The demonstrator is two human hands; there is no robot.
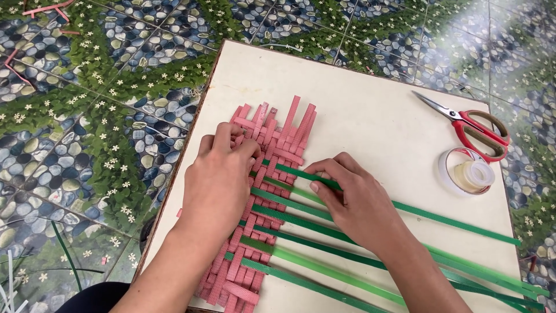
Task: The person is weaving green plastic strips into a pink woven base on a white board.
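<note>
Fingers of the left hand press flat on the pink woven mat near the table's left edge, steadying it while the right hand pinches a green strip against the weave.

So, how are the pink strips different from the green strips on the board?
The pink strips are short and woven closely into a mat, while the green strips are long and run loose to the right across the board. The left hand presses on the pink strips; the right hand holds a green strip with its fingers. The pink strips look ribbed, the green ones smoother. Both are flat, narrow bands, interlaced where they meet.
</note>
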